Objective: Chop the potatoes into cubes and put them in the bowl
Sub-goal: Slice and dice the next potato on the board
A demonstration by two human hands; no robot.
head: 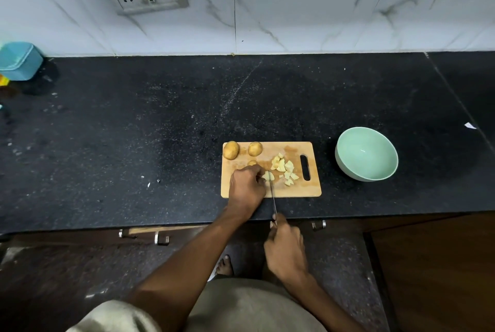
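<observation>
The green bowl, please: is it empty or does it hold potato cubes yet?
Empty: the green bowl shows only bare interior; the cubes lie on the board.

Pale potato cubes (285,169) — bowl (348,163) empty

Left hand (246,187) hides most of the potato piece (268,176); knife (273,197) handle hidden in right hand (285,248); blue tub (18,61) cut off left.

No readable text anywhere.
</observation>
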